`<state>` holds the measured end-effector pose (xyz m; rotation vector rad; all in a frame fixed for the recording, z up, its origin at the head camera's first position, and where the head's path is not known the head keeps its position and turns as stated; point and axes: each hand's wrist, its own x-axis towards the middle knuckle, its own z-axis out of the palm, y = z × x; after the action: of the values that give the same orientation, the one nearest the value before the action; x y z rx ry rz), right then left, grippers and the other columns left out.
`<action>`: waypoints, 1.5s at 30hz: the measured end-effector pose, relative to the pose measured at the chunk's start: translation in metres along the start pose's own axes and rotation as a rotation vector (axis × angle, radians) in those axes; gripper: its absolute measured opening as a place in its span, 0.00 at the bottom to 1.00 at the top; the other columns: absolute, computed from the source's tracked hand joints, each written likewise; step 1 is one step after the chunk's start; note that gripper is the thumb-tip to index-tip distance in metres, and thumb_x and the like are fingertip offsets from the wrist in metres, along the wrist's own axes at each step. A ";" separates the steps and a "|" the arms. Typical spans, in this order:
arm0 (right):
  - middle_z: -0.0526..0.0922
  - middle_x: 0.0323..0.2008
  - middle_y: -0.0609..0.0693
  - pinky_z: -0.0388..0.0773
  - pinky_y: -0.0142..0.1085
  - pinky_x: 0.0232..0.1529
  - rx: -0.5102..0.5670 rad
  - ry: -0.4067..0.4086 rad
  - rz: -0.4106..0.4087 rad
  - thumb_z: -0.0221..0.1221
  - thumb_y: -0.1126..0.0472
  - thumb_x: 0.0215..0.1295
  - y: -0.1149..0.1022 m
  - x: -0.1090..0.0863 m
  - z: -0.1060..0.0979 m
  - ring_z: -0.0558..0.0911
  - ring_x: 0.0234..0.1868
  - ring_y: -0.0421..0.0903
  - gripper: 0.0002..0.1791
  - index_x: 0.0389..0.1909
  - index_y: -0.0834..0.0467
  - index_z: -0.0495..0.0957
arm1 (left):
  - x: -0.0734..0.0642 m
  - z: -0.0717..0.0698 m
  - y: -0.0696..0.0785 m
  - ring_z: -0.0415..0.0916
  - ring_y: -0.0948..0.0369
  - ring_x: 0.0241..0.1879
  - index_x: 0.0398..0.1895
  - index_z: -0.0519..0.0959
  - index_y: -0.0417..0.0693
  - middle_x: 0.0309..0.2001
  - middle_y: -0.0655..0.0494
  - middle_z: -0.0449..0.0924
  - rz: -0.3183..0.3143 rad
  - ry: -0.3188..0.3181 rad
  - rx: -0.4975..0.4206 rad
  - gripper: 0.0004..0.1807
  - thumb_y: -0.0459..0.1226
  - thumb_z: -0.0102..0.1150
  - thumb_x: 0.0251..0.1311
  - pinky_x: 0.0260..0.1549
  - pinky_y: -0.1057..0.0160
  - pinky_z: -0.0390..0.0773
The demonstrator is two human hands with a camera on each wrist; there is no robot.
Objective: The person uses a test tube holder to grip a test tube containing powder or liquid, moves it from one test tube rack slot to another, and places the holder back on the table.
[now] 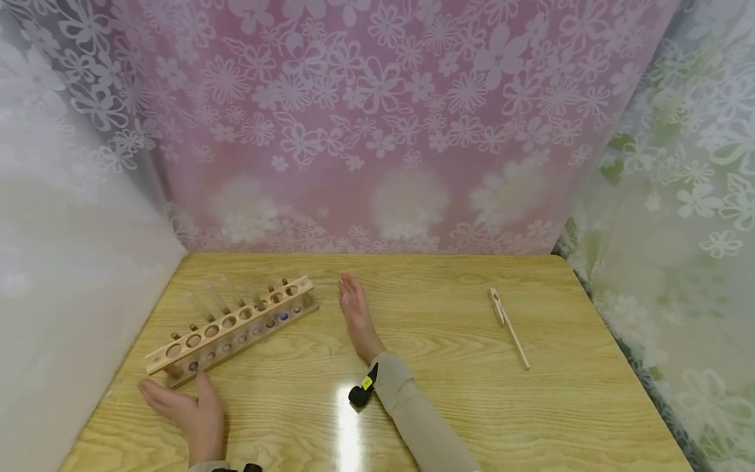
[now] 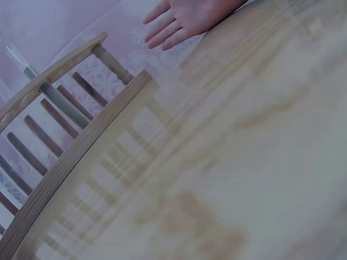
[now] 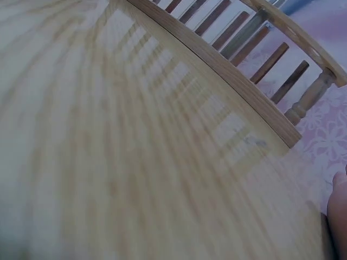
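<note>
A wooden test tube rack (image 1: 221,335) stands slantwise on the left of the table, with several clear glass test tubes (image 1: 217,298) in its holes and a row of wooden pegs behind. A small blue spot (image 1: 284,316) shows low near its right end. My left hand (image 1: 197,416) is close to the rack's near left end, fingers extended and thumb spread, palm bare. Beyond the rack's right end, my right hand (image 1: 358,318) is held with straight fingers, apart from the rack. In the left wrist view the right hand (image 2: 200,13) shows its bare palm beside the rack (image 2: 76,146).
A wooden test tube clamp (image 1: 508,328) lies on the right of the wooden table (image 1: 436,314). A pink flowered curtain (image 1: 377,131) hangs behind the back edge, with pale curtains at both sides. Black cameras are strapped to my wrists.
</note>
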<state>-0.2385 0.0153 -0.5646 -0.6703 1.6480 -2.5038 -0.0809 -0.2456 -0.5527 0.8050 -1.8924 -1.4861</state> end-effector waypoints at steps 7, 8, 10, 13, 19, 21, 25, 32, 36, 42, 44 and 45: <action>0.44 0.78 0.59 0.41 0.49 0.77 -0.158 -0.053 0.077 0.36 0.47 0.81 0.008 0.010 0.008 0.49 0.78 0.52 0.35 0.79 0.61 0.40 | 0.012 0.002 -0.001 0.35 0.66 0.75 0.80 0.34 0.52 0.79 0.53 0.37 0.084 -0.005 -0.052 0.43 0.34 0.46 0.70 0.72 0.67 0.37; 0.44 0.78 0.58 0.40 0.49 0.77 -0.170 -0.071 0.096 0.35 0.46 0.81 0.008 0.012 0.008 0.49 0.78 0.52 0.36 0.79 0.61 0.40 | 0.013 0.003 -0.001 0.41 0.65 0.75 0.80 0.37 0.53 0.78 0.52 0.43 0.108 -0.003 -0.055 0.42 0.34 0.46 0.70 0.72 0.68 0.41; 0.45 0.79 0.57 0.39 0.50 0.77 -0.170 -0.110 0.128 0.33 0.44 0.80 0.008 0.014 0.010 0.49 0.78 0.52 0.37 0.79 0.61 0.38 | 0.016 0.004 -0.002 0.49 0.64 0.73 0.80 0.42 0.54 0.76 0.50 0.51 0.132 -0.003 -0.058 0.40 0.32 0.46 0.69 0.72 0.69 0.48; 0.46 0.79 0.56 0.37 0.50 0.77 -0.163 -0.165 0.171 0.31 0.39 0.79 0.007 0.016 0.011 0.49 0.78 0.52 0.40 0.79 0.61 0.39 | 0.017 0.005 -0.002 0.55 0.64 0.70 0.79 0.46 0.56 0.74 0.47 0.56 0.111 0.007 -0.051 0.38 0.32 0.47 0.68 0.71 0.69 0.53; 0.49 0.78 0.49 0.43 0.50 0.76 -0.381 -0.244 0.263 0.31 0.40 0.79 0.003 0.013 0.018 0.50 0.77 0.47 0.36 0.80 0.54 0.43 | 0.014 0.006 -0.002 0.62 0.59 0.67 0.77 0.48 0.62 0.70 0.45 0.61 0.056 0.001 -0.017 0.36 0.35 0.46 0.69 0.66 0.68 0.61; 0.47 0.79 0.49 0.43 0.49 0.77 -0.440 -0.275 0.274 0.34 0.42 0.80 0.002 0.012 0.021 0.47 0.78 0.46 0.35 0.80 0.54 0.43 | 0.014 0.006 -0.001 0.63 0.57 0.67 0.77 0.49 0.64 0.70 0.45 0.62 0.052 -0.003 -0.012 0.36 0.35 0.46 0.70 0.64 0.67 0.62; 0.44 0.79 0.50 0.41 0.45 0.77 -0.514 -0.306 0.273 0.38 0.43 0.79 0.000 0.011 0.025 0.43 0.78 0.46 0.37 0.80 0.56 0.42 | 0.015 0.007 0.000 0.64 0.57 0.66 0.77 0.50 0.65 0.69 0.45 0.63 0.054 -0.002 -0.005 0.35 0.36 0.46 0.70 0.63 0.68 0.64; 0.42 0.79 0.48 0.39 0.47 0.77 -0.517 -0.304 0.294 0.39 0.47 0.80 -0.002 0.010 0.026 0.41 0.78 0.46 0.34 0.80 0.53 0.41 | 0.016 0.007 0.000 0.59 0.59 0.70 0.79 0.45 0.60 0.73 0.47 0.58 0.089 -0.013 -0.019 0.38 0.35 0.47 0.69 0.68 0.69 0.58; 0.42 0.79 0.47 0.38 0.46 0.77 -0.504 -0.297 0.306 0.39 0.48 0.80 -0.002 0.009 0.026 0.41 0.78 0.46 0.34 0.79 0.54 0.42 | 0.016 0.007 0.002 0.57 0.58 0.71 0.80 0.44 0.61 0.75 0.48 0.57 0.073 -0.011 -0.002 0.39 0.36 0.46 0.70 0.70 0.68 0.56; 0.47 0.78 0.47 0.42 0.43 0.77 -0.495 -0.248 0.273 0.40 0.42 0.78 0.000 0.008 0.025 0.46 0.78 0.45 0.37 0.79 0.56 0.46 | 0.016 0.007 0.002 0.54 0.57 0.73 0.80 0.44 0.62 0.76 0.48 0.54 0.053 -0.023 0.040 0.39 0.37 0.46 0.70 0.72 0.63 0.53; 0.48 0.78 0.48 0.43 0.43 0.77 -0.483 -0.236 0.263 0.40 0.42 0.79 -0.004 0.007 0.026 0.47 0.78 0.45 0.37 0.79 0.57 0.47 | 0.016 0.007 0.001 0.53 0.57 0.73 0.80 0.43 0.62 0.76 0.49 0.53 0.059 -0.038 0.055 0.39 0.37 0.46 0.70 0.73 0.61 0.53; 0.48 0.78 0.48 0.43 0.42 0.77 -0.474 -0.230 0.259 0.40 0.43 0.79 -0.003 0.006 0.025 0.46 0.78 0.45 0.36 0.79 0.57 0.46 | 0.016 0.007 0.000 0.53 0.56 0.73 0.80 0.43 0.61 0.77 0.49 0.53 0.067 -0.042 0.066 0.40 0.37 0.46 0.70 0.72 0.60 0.53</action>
<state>-0.2336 -0.0063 -0.5514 -0.6923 2.0928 -1.7998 -0.0970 -0.2535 -0.5525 0.7384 -1.9891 -1.4166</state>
